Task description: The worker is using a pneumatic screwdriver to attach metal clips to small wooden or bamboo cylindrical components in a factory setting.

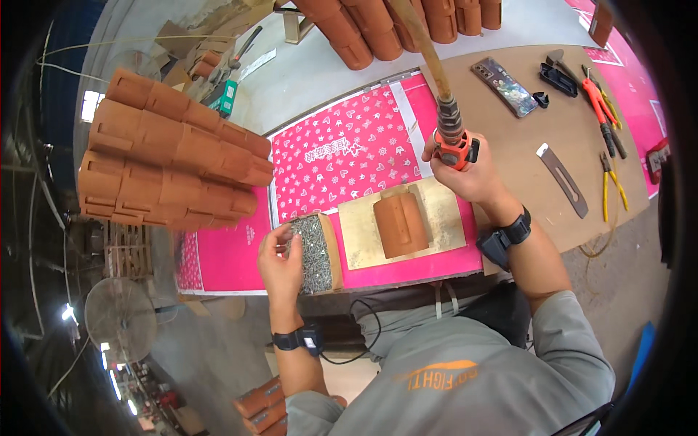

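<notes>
Right hand [478, 174] has a solid grip on a red-orange power tool [452, 154], beyond and to the right of the terracotta piece [400, 224], which lies on a pale board [451, 231]. Left hand [281, 263] is at the box [335, 254] of small metal bits [315, 256] left of that piece, fingers loosely curled; can't tell if they've pinched anything. Looks like the grab-a-fastener step to me, so I'd say the next move calls for one bit, lined up carefully with the piece.
</notes>
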Available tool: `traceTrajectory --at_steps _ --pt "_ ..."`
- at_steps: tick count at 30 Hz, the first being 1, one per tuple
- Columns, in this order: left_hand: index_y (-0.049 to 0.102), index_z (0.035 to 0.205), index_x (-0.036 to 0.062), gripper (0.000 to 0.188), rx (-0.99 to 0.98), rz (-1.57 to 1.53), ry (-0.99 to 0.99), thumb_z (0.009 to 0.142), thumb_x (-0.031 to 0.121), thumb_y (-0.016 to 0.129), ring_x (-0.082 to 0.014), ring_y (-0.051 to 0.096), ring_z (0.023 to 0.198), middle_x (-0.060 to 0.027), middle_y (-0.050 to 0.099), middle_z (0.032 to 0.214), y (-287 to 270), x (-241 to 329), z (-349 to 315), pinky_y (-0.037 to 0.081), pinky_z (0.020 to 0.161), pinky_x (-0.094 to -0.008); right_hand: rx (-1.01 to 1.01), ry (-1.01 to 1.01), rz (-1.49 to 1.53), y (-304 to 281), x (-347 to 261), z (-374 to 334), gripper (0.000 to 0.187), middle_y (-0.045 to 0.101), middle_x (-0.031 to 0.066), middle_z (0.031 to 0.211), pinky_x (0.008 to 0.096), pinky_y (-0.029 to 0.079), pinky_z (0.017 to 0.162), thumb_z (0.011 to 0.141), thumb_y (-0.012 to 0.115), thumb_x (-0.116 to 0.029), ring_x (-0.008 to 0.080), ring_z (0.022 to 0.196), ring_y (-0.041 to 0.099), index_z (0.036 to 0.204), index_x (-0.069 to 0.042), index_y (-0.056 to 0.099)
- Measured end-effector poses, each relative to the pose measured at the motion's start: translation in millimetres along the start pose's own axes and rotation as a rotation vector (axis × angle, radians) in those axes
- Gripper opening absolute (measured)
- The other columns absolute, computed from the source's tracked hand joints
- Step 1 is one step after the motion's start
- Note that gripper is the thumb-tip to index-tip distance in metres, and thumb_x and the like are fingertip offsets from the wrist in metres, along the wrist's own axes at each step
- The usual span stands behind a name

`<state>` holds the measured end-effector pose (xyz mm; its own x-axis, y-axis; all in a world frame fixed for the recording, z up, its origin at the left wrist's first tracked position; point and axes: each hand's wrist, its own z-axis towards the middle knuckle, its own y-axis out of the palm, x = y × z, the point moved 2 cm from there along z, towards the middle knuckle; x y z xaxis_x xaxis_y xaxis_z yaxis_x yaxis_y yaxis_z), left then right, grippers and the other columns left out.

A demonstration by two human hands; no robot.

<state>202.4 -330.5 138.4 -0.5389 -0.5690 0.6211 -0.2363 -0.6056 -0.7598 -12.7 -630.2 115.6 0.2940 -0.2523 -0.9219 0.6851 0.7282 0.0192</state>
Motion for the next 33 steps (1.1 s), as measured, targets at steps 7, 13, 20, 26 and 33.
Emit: traceTrajectory --at_steps 7,13,20,26,33 --pt "0.066 0.119 0.0025 0.032 -0.183 -0.057 0.223 0.088 0.011 0.070 -0.0160 0.065 0.085 -0.0086 0.070 0.097 54.4 54.6 72.3 0.052 0.076 -0.0308 0.069 0.019 0.066 -1.7 -0.5 -2.5 0.023 0.067 0.0026 0.083 0.0266 0.052 0.072 0.075 0.068 -0.001 0.0083 0.076 0.060 0.098 -0.001 0.064" --pt "0.061 0.125 0.0025 0.039 -0.391 -0.018 0.609 0.088 0.013 0.067 -0.0326 0.066 0.106 -0.0210 0.066 0.118 147.3 118.2 132.0 0.052 0.094 -0.0400 0.075 -0.079 -0.057 -2.7 10.8 -6.6 0.018 0.064 0.0013 0.076 0.0246 0.049 0.064 0.073 0.071 -0.003 0.0075 0.067 0.056 0.090 -0.002 0.065" --pt "0.048 0.137 -0.0034 0.052 -0.390 0.151 0.725 0.088 0.010 0.059 -0.0393 0.046 0.132 -0.0234 0.053 0.139 255.7 129.1 201.8 0.037 0.112 -0.0451 0.215 0.001 0.051 -16.4 -0.8 -1.2 0.017 0.068 0.0037 0.080 0.0263 0.053 0.069 0.074 0.067 0.000 0.0080 0.074 0.062 0.091 0.000 0.064" --pt "0.060 0.124 0.0005 0.039 -0.214 0.216 0.834 0.087 0.009 0.063 -0.0381 0.054 0.118 -0.0201 0.059 0.125 276.0 133.2 212.4 0.043 0.104 -0.0463 0.202 -0.125 -0.152 -16.5 3.5 2.8 0.019 0.065 0.0053 0.071 0.0270 0.051 0.060 0.068 0.073 -0.003 0.0136 0.060 0.062 0.086 -0.004 0.066" --pt "0.064 0.102 0.0021 0.022 -0.319 0.111 0.723 0.082 0.010 0.070 -0.0398 0.062 0.100 -0.0185 0.066 0.104 265.2 129.1 199.4 0.048 0.090 -0.0465 0.179 -0.102 -0.133 -15.4 8.5 1.6 0.018 0.064 0.0055 0.070 0.0272 0.050 0.058 0.068 0.073 -0.003 0.0132 0.058 0.060 0.084 -0.004 0.066"
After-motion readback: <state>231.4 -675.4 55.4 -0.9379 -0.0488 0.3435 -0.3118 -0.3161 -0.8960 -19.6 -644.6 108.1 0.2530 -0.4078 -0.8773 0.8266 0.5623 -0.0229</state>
